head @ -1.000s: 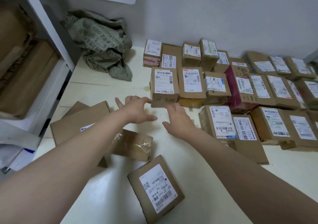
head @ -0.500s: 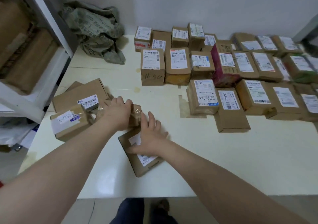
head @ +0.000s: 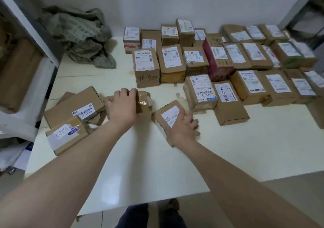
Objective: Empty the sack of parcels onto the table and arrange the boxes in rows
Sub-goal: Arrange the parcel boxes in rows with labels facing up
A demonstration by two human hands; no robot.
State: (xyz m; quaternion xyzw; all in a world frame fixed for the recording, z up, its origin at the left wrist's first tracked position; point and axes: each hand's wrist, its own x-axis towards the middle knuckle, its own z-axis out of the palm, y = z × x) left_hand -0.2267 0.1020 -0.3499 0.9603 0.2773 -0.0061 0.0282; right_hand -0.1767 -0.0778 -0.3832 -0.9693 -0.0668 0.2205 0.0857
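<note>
My left hand grips a small tape-wrapped brown box near the table's middle left. My right hand lies on a flat brown box with a white label, fingers over its near right corner. Left of these lie two loose boxes: one with a barcode label and one marked K-7156. Many labelled boxes stand in rows across the back and right of the cream table. The crumpled green sack lies at the back left against the wall.
A white shelf unit with brown packages stands left of the table. The nearest row box, marked 16 50, stands just beyond my left hand. A flat box juts forward from the front row. The table's front edge is near my legs.
Both hands came back from the rows to the loose boxes. The left hand closed on the tape-wrapped box; the right hand pushed the flat labelled box up and to the right.
</note>
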